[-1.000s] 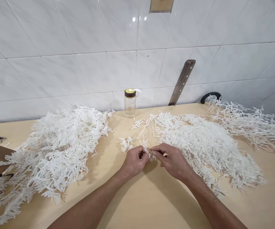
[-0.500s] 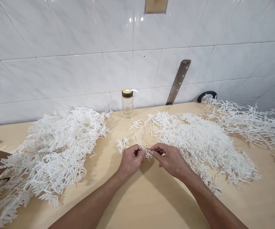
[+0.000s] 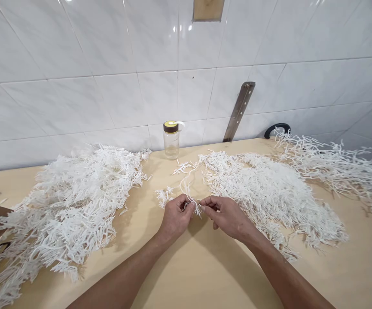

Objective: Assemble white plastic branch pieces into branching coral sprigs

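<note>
My left hand [image 3: 178,214] pinches a thin white branching sprig [image 3: 187,189] between thumb and forefinger; it looks like an artificial coral-like twig. Its curved stems rise away from me, and its forked tips show between my two hands. My right hand [image 3: 226,214] is closed in a pinch at the sprig's tip end, thumb and forefinger nearly together. Whatever lies between those fingertips is too small to make out. Small loose white pieces [image 3: 164,196] lie just beyond my left hand, with a few more bits [image 3: 184,167] farther back.
Heaps of white sprigs lie left [image 3: 79,206] and right [image 3: 269,189] on the wooden table [image 3: 186,274]. Longer white branches [image 3: 337,165] spread at far right. A clear bottle [image 3: 171,143], a leaning metal strip [image 3: 239,111] and a black curved object [image 3: 276,128] stand by the tiled wall.
Both hands stay close together at the sprig, and my right fingers have shifted slightly at its tips. The whole view has moved a little.
</note>
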The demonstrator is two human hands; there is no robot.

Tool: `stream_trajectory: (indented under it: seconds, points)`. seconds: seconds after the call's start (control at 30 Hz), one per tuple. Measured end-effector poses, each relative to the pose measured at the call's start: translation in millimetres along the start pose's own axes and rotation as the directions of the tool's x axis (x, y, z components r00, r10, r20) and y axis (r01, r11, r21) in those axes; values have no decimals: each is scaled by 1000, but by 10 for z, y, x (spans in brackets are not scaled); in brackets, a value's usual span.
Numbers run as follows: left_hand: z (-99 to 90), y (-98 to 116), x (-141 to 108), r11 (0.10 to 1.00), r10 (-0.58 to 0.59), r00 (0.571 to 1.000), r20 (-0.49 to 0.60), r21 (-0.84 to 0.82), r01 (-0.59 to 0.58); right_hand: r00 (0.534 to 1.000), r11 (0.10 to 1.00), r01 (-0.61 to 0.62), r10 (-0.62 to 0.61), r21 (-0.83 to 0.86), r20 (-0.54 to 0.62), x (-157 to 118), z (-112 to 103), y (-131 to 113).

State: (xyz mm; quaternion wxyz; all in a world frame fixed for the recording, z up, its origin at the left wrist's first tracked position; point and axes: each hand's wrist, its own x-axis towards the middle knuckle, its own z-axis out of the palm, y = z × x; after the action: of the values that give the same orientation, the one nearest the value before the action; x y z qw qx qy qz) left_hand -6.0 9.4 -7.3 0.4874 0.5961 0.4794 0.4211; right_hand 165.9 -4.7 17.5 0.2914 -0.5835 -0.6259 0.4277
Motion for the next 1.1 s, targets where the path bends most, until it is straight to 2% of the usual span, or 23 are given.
stream_trajectory:
  seconds: [0.17, 0.33, 0.57, 0.73, 0.8, 0.87, 1.0, 1.1]
  points:
    - [-8, -11, 9, 999, 12, 1000, 6, 30, -12, 1000, 1000, 15, -15, -1, -6, -1, 10, 17]
    - [-10, -38, 18, 996, 21, 999, 34, 82, -24, 996, 999, 46, -48, -26, -72, -2, 23, 35]
    - [-12, -14, 4, 991, 26, 995, 100, 127, -39, 964, 948, 179, -223, -263, -148, 3, 60, 71]
    - [-31, -7, 29, 990, -14, 994, 108, 141, -2, 911, 816, 265, -386, -514, -142, 7, 177, 69]
    - [-38, -12, 40, 991, -44, 996, 82, 128, 33, 898, 779, 252, -409, -575, -161, 37, 207, 80]
    - [-39, -13, 38, 993, -59, 995, 76, 102, 51, 887, 773, 195, -401, -604, -227, 81, 180, 114]
    - [-15, -9, 5, 998, -57, 990, 132, 24, 54, 862, 839, 74, -325, -539, -388, 150, -39, 230]
    - [8, -21, -7, 995, -84, 992, 96, -37, 88, 840, 854, 18, -295, -520, -456, 157, -205, 294]
